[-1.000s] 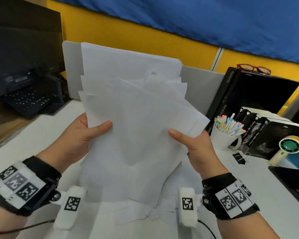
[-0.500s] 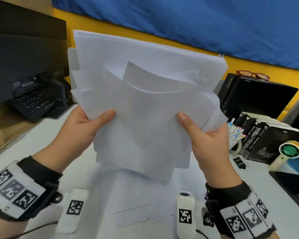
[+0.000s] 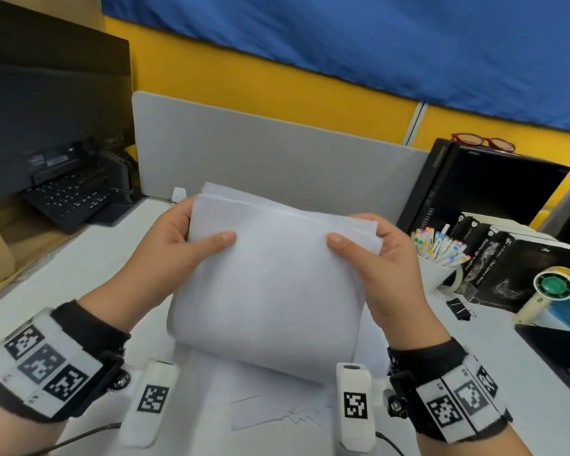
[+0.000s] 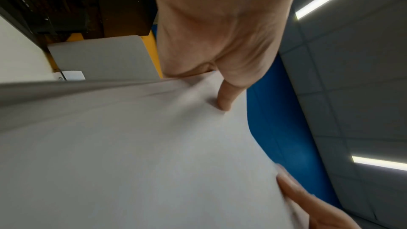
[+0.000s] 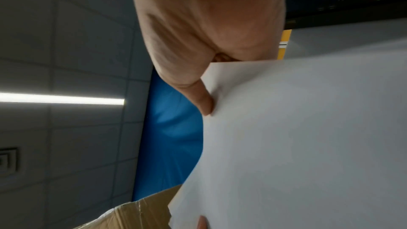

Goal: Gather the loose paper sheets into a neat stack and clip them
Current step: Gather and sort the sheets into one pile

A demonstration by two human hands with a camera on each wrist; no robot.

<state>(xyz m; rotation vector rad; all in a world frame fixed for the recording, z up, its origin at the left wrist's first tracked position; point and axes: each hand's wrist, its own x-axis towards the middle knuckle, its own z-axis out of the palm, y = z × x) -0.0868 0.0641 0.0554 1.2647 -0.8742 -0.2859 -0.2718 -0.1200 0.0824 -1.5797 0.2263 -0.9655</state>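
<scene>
A stack of white paper sheets [image 3: 270, 284] stands upright on its lower edge above the white table [image 3: 79, 274], held between a person's two hands near the middle of the workspace. The left hand [image 3: 175, 255] has a grip on the stack's left side, thumb pressed on the front face and fingers behind; the right hand [image 3: 385, 268] grips the right side the same way. The top edges of the sheets sit nearly level, a few rear sheets showing slightly higher at the left corner. More loose sheets [image 3: 277, 419] lie flat on the table beneath the stack. A black binder clip [image 3: 458, 308] rests on the table to the right, well apart from the paper, near a white mug of markers [image 3: 440, 258] and a small handheld fan [image 3: 553, 287]. A grey divider panel [image 3: 277, 153] stands behind.
</scene>
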